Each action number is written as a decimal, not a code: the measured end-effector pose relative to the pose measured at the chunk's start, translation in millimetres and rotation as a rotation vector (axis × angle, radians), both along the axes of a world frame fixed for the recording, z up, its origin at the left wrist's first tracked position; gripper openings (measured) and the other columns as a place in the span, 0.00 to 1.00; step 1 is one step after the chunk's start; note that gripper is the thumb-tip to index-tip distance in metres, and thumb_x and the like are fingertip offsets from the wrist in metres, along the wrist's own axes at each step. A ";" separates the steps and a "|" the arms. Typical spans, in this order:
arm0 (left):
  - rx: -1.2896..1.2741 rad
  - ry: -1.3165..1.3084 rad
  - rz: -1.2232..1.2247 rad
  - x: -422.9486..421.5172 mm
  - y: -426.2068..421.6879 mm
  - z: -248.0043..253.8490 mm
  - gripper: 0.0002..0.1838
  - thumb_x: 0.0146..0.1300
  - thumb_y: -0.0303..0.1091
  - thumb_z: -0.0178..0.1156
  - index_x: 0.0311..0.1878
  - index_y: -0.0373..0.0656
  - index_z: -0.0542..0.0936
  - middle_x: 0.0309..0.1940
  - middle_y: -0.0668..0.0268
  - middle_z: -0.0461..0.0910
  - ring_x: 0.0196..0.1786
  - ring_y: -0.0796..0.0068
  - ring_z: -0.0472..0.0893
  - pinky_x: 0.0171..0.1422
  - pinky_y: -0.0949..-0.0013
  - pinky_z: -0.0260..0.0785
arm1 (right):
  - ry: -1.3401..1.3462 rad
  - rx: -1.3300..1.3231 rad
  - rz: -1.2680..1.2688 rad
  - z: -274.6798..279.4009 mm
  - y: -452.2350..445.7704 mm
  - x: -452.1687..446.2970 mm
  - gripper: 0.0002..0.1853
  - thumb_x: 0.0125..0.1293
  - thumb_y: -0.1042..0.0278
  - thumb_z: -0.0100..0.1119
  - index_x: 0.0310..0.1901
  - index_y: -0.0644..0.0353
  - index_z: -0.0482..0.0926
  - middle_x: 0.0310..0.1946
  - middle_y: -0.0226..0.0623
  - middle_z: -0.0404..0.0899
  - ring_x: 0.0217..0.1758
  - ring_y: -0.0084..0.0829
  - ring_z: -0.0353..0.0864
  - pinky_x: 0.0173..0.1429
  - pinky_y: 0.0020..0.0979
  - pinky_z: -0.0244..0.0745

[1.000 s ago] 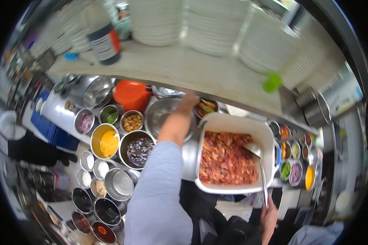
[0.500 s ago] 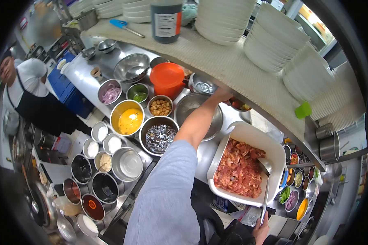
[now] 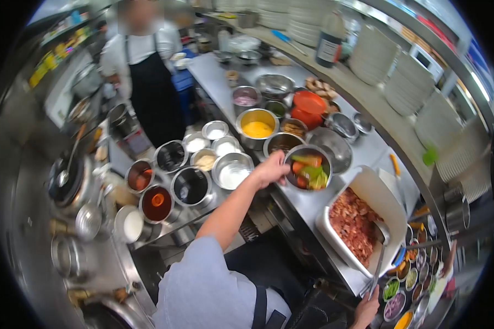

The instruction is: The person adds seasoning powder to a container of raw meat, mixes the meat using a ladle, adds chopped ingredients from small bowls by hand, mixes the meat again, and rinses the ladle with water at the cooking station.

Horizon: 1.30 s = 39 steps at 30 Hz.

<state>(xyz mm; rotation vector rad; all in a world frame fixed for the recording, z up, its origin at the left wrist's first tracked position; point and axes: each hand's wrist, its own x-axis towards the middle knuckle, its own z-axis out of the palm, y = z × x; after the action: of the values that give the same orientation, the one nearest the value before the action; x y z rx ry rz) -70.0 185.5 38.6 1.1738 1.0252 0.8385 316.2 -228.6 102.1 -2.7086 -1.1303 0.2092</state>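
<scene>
My left hand grips the rim of a steel pot that holds green and orange-red vegetable pieces. This pot is in front of the pot of dark liquid and left of the white tub. At the lower right, my right hand is closed on the handle of a steel ladle. The ladle's bowl rests at the edge of the cut raw meat inside the white tub.
A person in a black apron stands across at the upper left. Pots of sauces and powders, including a dark red one, fill the left counter. A shelf with stacked white plates runs along the upper right.
My left hand has come out from under the shelf with the pot of vegetables, moving left and toward me. The view has turned left. My right hand still holds the ladle.
</scene>
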 end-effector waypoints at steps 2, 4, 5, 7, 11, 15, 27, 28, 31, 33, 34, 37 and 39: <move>-0.073 0.022 0.044 -37.2 -73.0 1.0 0.10 0.64 0.24 0.61 0.43 0.41 0.69 0.30 0.67 0.74 0.23 0.74 0.81 0.26 0.68 0.78 | -0.009 -0.103 -0.051 10.7 -2.0 -0.3 0.28 0.72 0.60 0.57 0.74 0.48 0.75 0.52 0.62 0.86 0.55 0.65 0.85 0.57 0.56 0.80; -0.145 0.101 0.028 -70.8 -128.4 -29.1 0.10 0.64 0.25 0.61 0.43 0.40 0.69 0.31 0.67 0.76 0.25 0.74 0.83 0.27 0.68 0.80 | -0.019 -0.159 -0.039 10.9 -8.3 1.3 0.28 0.73 0.56 0.55 0.74 0.44 0.76 0.52 0.60 0.86 0.55 0.61 0.86 0.59 0.56 0.81; -0.190 0.076 0.053 -83.5 -154.8 -37.5 0.10 0.64 0.25 0.61 0.44 0.40 0.69 0.31 0.66 0.76 0.25 0.73 0.83 0.28 0.68 0.80 | -0.025 -0.122 0.014 13.0 -10.6 -0.9 0.27 0.75 0.55 0.54 0.74 0.45 0.76 0.53 0.59 0.86 0.56 0.61 0.86 0.59 0.55 0.81; -0.259 0.068 0.080 -99.0 -203.8 -81.1 0.10 0.65 0.25 0.61 0.45 0.39 0.70 0.30 0.65 0.78 0.25 0.71 0.85 0.27 0.68 0.81 | -0.034 -0.090 0.079 18.6 -18.4 -2.1 0.26 0.76 0.55 0.54 0.74 0.46 0.76 0.54 0.58 0.86 0.57 0.61 0.85 0.60 0.54 0.80; -0.330 0.076 0.128 -107.6 -265.5 -120.1 0.10 0.67 0.25 0.61 0.47 0.38 0.70 0.31 0.63 0.80 0.27 0.68 0.88 0.27 0.67 0.83 | -0.005 -0.135 0.042 34.7 -8.7 -17.8 0.26 0.79 0.54 0.54 0.74 0.52 0.74 0.61 0.58 0.83 0.63 0.60 0.82 0.63 0.50 0.78; -0.440 0.065 0.204 -103.2 -275.7 -189.7 0.10 0.66 0.24 0.62 0.46 0.38 0.71 0.33 0.64 0.78 0.28 0.69 0.86 0.31 0.67 0.84 | 0.015 -0.165 0.073 27.4 -8.1 -16.4 0.27 0.79 0.57 0.54 0.75 0.55 0.72 0.66 0.55 0.80 0.67 0.57 0.79 0.68 0.47 0.75; -0.604 0.016 0.216 -43.7 -215.3 -343.8 0.18 0.61 0.19 0.64 0.41 0.47 0.64 0.31 0.63 0.74 0.27 0.66 0.82 0.31 0.58 0.86 | -0.129 -0.086 0.106 -24.1 2.9 5.7 0.26 0.80 0.63 0.54 0.75 0.62 0.70 0.52 0.69 0.82 0.55 0.68 0.82 0.55 0.54 0.77; -0.611 0.066 0.222 -38.7 -207.0 -344.5 0.14 0.61 0.19 0.63 0.39 0.44 0.66 0.32 0.63 0.73 0.30 0.66 0.82 0.31 0.60 0.86 | -0.147 -0.126 0.081 -21.2 6.7 -0.1 0.26 0.80 0.64 0.54 0.75 0.62 0.70 0.50 0.69 0.82 0.53 0.68 0.82 0.53 0.54 0.77; -0.615 0.086 0.200 -21.7 -180.4 -357.1 0.12 0.63 0.20 0.62 0.41 0.44 0.68 0.35 0.64 0.75 0.32 0.67 0.83 0.33 0.63 0.86 | -0.138 -0.006 0.113 -33.2 7.7 5.1 0.26 0.79 0.66 0.55 0.75 0.61 0.71 0.49 0.69 0.83 0.53 0.68 0.82 0.52 0.54 0.77; -0.589 0.118 0.204 -7.8 -160.2 -363.9 0.12 0.64 0.20 0.62 0.41 0.44 0.68 0.35 0.66 0.74 0.34 0.69 0.82 0.36 0.64 0.87 | -0.098 -0.005 0.087 -30.2 9.7 2.2 0.25 0.80 0.66 0.54 0.75 0.61 0.70 0.52 0.68 0.83 0.56 0.65 0.84 0.56 0.52 0.77; -0.598 0.127 0.196 0.9 -147.7 -368.6 0.12 0.64 0.20 0.62 0.41 0.44 0.68 0.35 0.66 0.74 0.34 0.69 0.82 0.36 0.64 0.87 | -0.107 0.035 0.116 -35.3 7.5 4.0 0.25 0.81 0.66 0.54 0.76 0.60 0.70 0.54 0.67 0.83 0.57 0.64 0.84 0.57 0.52 0.77; -0.565 0.149 0.203 39.6 -114.7 -399.3 0.11 0.64 0.19 0.60 0.41 0.42 0.67 0.36 0.62 0.73 0.35 0.66 0.82 0.37 0.63 0.87 | -0.129 -0.031 0.057 -32.2 17.1 -6.6 0.26 0.82 0.65 0.54 0.77 0.58 0.69 0.53 0.66 0.84 0.56 0.61 0.86 0.56 0.50 0.77; -0.604 0.139 0.123 63.5 -87.0 -422.8 0.15 0.67 0.19 0.58 0.57 0.34 0.72 0.53 0.53 0.78 0.47 0.59 0.85 0.38 0.61 0.88 | -0.168 -0.030 0.048 -37.2 16.9 -7.7 0.26 0.81 0.65 0.54 0.77 0.57 0.69 0.52 0.67 0.83 0.55 0.63 0.85 0.55 0.49 0.77</move>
<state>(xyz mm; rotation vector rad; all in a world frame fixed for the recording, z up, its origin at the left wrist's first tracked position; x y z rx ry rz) -6.4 98.6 -384.2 0.6626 1.3569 0.4866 308.5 -211.7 64.9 -2.7707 -1.2466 0.0054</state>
